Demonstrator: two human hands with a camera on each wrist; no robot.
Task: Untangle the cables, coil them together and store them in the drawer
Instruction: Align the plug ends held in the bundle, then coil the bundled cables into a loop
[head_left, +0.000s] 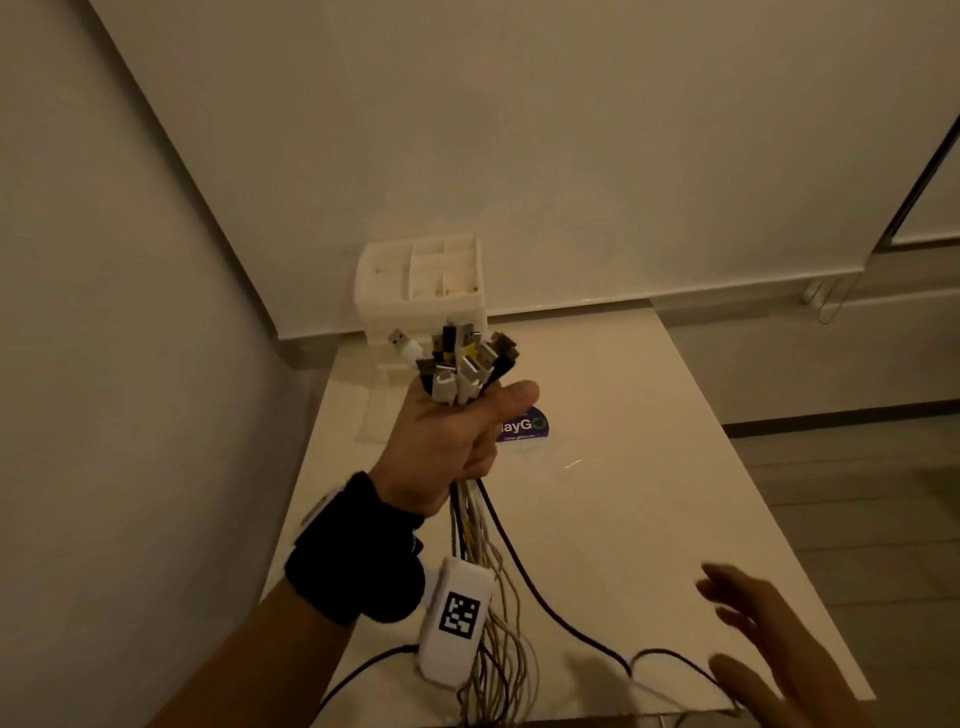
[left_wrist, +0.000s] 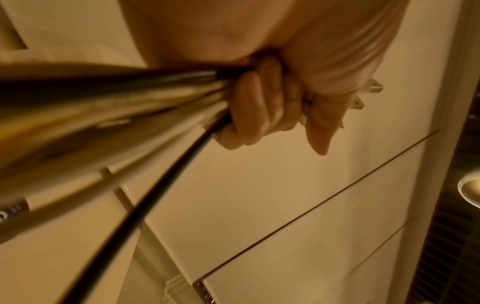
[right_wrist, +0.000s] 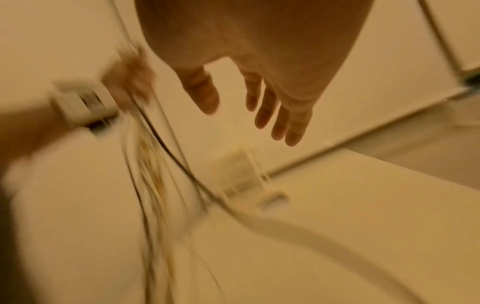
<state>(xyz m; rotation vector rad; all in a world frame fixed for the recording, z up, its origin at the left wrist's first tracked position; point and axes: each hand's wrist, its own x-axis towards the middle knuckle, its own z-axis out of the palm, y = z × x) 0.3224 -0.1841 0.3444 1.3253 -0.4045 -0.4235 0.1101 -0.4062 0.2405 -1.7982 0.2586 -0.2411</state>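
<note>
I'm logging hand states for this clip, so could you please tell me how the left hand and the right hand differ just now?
The left hand is raised and fisted round the cables, plug ends sticking up above it; the right hand holds nothing. The left hand's fingers are curled tight; the right hand's fingers are spread, low above the table. Both hands are bare.

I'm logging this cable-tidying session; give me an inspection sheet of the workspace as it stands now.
Surface: white tabletop, set in a room corner.
Job's things: white plastic drawer organiser at the table's far edge; whether a drawer is open cannot be told.
Clutter: round purple sticker on the tabletop.
Grippers: left hand grips the bundle, raised; right hand open, fingers spread, holding nothing.
Cables: bundle of black, white and beige cables, plugs gathered upward, tails hanging uncoiled; one black cable trails across the table.
Surroundings: plain pale walls.
</note>
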